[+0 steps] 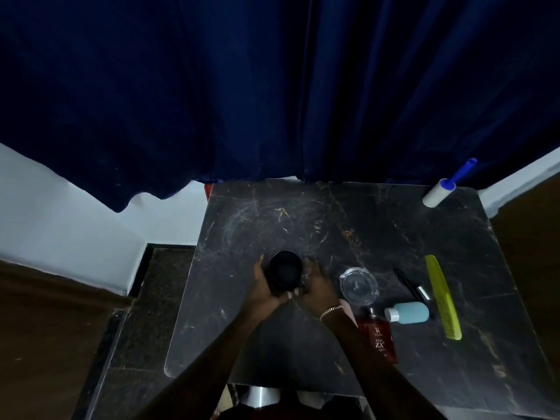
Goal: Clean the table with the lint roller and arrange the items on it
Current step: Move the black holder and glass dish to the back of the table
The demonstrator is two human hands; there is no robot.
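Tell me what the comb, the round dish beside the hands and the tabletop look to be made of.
Comb: likely plastic, translucent yellow-green, light passes through it.
Round dish: clear glass, or possibly clear plastic; see-through with bright rim glints.
Tabletop: black marble or a marble-look laminate, polished, with pale and golden veins and faint reflections.

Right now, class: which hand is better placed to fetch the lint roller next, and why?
Right. The lint roller lies at the table's far right corner, on the right hand's side. Both hands cup the black jar; the left hand would have to cross over.
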